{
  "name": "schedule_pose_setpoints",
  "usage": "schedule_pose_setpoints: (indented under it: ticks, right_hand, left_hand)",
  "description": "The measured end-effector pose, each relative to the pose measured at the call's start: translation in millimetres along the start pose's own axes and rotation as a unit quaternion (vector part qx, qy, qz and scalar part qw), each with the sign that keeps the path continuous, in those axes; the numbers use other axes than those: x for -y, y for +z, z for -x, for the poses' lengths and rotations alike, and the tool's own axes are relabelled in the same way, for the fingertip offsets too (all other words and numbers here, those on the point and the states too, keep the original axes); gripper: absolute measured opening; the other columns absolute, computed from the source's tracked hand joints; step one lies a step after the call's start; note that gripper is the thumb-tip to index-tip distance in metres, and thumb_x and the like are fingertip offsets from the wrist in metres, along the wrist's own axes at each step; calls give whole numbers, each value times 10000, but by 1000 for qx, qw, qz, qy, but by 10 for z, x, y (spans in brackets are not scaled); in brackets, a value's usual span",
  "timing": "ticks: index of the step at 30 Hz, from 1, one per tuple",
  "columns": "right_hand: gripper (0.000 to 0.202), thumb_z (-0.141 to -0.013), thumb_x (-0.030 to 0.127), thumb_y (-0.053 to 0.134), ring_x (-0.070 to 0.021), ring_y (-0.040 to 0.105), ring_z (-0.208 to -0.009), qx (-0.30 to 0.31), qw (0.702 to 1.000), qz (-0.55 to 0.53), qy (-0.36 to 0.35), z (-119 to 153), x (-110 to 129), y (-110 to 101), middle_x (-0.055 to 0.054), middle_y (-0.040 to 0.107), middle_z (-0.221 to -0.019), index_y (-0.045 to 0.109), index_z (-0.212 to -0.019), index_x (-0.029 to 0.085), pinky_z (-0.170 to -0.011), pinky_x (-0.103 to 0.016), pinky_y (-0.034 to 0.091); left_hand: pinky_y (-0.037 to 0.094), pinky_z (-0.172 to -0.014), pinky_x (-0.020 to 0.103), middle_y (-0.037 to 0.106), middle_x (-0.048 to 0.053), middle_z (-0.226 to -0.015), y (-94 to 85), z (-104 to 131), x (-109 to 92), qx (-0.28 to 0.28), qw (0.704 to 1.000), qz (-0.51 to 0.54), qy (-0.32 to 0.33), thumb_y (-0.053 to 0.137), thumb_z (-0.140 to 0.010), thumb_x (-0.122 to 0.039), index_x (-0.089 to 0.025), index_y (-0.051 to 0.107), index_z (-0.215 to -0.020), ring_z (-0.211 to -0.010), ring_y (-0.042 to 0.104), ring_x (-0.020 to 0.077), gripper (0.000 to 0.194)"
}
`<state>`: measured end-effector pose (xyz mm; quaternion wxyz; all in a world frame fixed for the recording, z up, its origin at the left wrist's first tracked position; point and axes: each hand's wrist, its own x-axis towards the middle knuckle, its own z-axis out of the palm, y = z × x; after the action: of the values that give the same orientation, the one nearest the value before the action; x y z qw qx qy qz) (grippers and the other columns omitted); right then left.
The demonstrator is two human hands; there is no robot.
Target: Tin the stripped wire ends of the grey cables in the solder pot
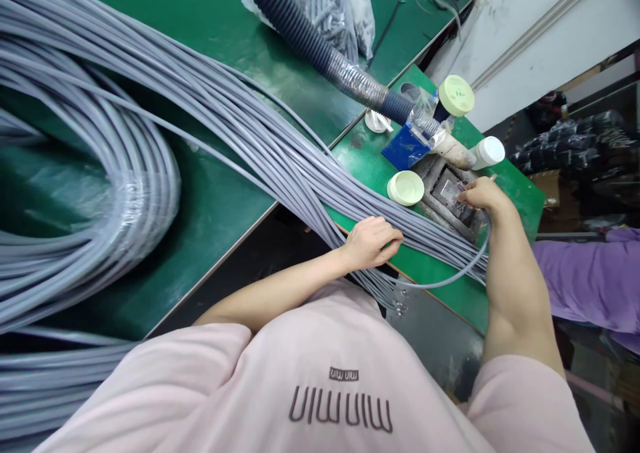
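Observation:
Long grey cables [280,133] run in a bundle from the upper left across the green tables. My left hand [374,242] rests at the bundle's near edge, its fingers curled and pressed together; what they hold, if anything, is hidden. Over at the right, my right hand [480,194] pinches the end of one grey cable [450,281], which bends in a loop below the wrist. That cable end is over a square dark pot with a shiny surface [449,190]. Several stripped cable ends [399,300] hang below my left hand.
A ribbed hose [300,36] ends beside the pot, near a blue box [406,146]. Round tubs [405,188] and a white jar [489,152] stand around it. A taped cable coil [135,200] lies left. A person's purple sleeve [590,276] shows at right.

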<state>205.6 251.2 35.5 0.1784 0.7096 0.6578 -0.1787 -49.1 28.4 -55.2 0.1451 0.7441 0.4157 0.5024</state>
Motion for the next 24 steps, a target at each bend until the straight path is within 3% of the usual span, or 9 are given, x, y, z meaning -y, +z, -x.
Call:
schedule_pose_setpoints:
  ticks: [4,9,14,19,22,24]
  right_hand:
    - [334,-645,395,740,-112,429,-392,-33,997,-58,-38,219,-41,-82,-1,500,-409,534,-507,171,-420,-264,321]
    - [319,-678,430,735,-101,434,-419,-53,969,-217,-106,858,-58,-91,13,508,-464,572,-578,175,-415,-240,308]
    - [291,-714,444,732,-93,446,-453,-38,937,-315,-148,1491,122,98,18,523,-514,660,-715,162,-434,-226,318]
    - [270,-755,425,704,-91,437,-454,-55,921,-340,-184,1837,328,337,21,528,-501,681,-742,156,-432,-222,298]
    - [253,-760,413,704,-96,442,-449,-60,906,-372,-194,1960,426,473,21,532,-488,684,-744,162,-429,-222,306]
    - [247,-765,408,703,-94,437,-445,-63,892,-401,-198,2022,484,568,23,529,-483,675,-723,165,-425,-221,307]
  left_hand:
    - [355,-633,312,649,28,-692,3,5,6,9,1000,2,-6,465,-913,-266,-195,639,-871,-658,534,148,193]
    - [358,-639,313,663,34,-704,1,7,0,11,1000,5,-17,466,-911,-269,-196,644,-865,-658,541,148,197]
    - [374,-661,308,662,34,-701,12,18,2,4,1000,14,-24,480,-905,-272,-193,648,-857,-673,546,150,191]
    - [391,-685,308,663,35,-706,-6,1,-4,4,998,48,-46,505,-897,-275,-185,660,-843,-677,544,147,187]
    - [414,-720,312,660,30,-707,-29,-14,-83,-7,989,119,-93,559,-879,-306,-179,670,-831,-689,560,139,176]
    - [440,-726,301,664,32,-740,-23,-18,-187,-25,961,225,-157,622,-848,-341,-166,674,-864,-705,580,130,182]
